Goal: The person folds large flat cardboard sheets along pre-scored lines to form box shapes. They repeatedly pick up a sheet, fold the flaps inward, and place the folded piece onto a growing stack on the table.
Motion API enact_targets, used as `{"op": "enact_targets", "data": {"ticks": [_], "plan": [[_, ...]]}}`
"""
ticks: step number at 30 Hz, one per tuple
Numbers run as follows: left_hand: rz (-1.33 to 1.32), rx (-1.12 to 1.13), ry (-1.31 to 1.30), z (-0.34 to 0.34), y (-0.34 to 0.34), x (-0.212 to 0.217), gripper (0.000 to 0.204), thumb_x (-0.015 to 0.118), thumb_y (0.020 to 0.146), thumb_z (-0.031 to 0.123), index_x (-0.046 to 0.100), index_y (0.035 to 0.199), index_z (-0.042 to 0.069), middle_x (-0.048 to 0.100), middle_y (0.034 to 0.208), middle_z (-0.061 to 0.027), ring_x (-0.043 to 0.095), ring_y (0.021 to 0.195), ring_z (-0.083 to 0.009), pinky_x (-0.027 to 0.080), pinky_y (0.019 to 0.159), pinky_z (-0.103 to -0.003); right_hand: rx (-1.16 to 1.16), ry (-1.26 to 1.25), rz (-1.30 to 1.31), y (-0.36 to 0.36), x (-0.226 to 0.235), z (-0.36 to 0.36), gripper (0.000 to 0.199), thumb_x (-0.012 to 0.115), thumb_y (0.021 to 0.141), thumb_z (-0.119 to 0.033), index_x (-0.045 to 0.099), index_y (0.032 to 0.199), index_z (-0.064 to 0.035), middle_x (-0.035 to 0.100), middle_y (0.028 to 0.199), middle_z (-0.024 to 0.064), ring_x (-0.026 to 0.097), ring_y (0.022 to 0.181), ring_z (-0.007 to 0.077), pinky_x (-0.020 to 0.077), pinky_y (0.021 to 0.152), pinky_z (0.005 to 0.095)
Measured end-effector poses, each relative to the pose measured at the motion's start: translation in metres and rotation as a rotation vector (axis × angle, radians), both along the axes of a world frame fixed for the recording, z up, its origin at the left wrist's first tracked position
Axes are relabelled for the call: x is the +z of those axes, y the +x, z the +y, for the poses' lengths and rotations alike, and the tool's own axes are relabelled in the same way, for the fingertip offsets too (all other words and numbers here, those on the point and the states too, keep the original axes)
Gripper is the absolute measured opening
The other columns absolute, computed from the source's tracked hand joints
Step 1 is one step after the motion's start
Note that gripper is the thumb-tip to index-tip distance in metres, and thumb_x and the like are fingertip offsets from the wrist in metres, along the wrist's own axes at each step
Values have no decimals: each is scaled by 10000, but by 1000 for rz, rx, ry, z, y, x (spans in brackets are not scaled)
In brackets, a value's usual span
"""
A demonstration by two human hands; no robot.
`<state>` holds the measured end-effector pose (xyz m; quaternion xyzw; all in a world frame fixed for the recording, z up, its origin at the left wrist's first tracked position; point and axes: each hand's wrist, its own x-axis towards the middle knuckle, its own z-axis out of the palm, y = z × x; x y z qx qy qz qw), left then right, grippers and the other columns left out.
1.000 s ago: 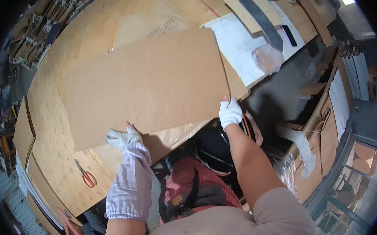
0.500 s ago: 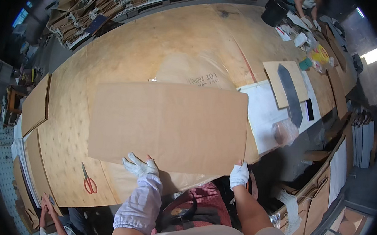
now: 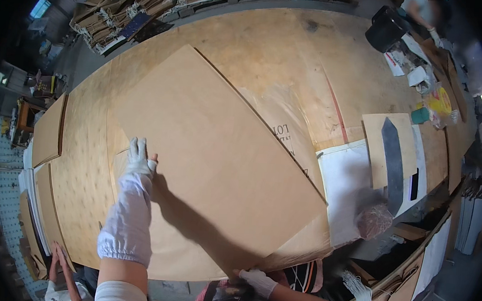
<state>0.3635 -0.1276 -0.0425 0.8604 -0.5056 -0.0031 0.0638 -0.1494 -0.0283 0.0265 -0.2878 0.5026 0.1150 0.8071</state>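
A large flat piece of brown kraft paper (image 3: pixel 224 149) lies turned at a slant across the wooden table, one corner pointing to the far side. My left hand (image 3: pixel 140 157), in a white glove with bare fingertips, rests on its left edge with the fingers stretched out. At the near edge my right hand (image 3: pixel 258 282), also gloved, has its fingers closed at the paper's near corner; the thumb shows on top. Shadow from my left arm falls across the paper. Under it spreads a clear plastic-covered brown layer with printing (image 3: pixel 280 111).
On the right lie a white sheet (image 3: pixel 343 163), a dark pointed strip (image 3: pixel 392 161) on a tan board and a crumpled plastic bag (image 3: pixel 374 221). A black bucket (image 3: pixel 386 29) stands far right near another person. Brown boards (image 3: pixel 48 134) line the left; another person's hands (image 3: pixel 60 255) are lower left.
The brown paper has turned clockwise from lying straight to slanting. My left hand has moved left and away from me; my right hand has come left and nearer. My left arm now covers the scissors.
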Motion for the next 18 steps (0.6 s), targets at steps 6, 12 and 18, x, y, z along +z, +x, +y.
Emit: {"op": "enact_targets", "data": {"ticks": [6,12,18], "plan": [[213,279,-172,31,-43,-4,693,653,907,192,356,1508,16,343,1554,-297,324,1464,-419,299,1196,-468,705,-57,-83,-4,40,-103,358,573,969,-373,709,1135,-87,704,1093,216,668,1037,289,501,914,388],[988,903,-348,117,-229,8,417,692,887,141,566,1246,-29,656,1082,-122,609,986,-221,499,898,-363,436,-1560,325,-17,40,-271,330,716,803,-214,587,1064,-58,652,1078,230,649,960,401,537,803,458],[1305,1148,-218,106,-209,28,472,699,897,394,606,1143,2,631,962,-95,577,849,-197,491,725,-347,669,-1086,603,49,12,-324,611,744,816,-427,589,1231,-7,651,1204,233,638,1098,409,528,932,460]]}}
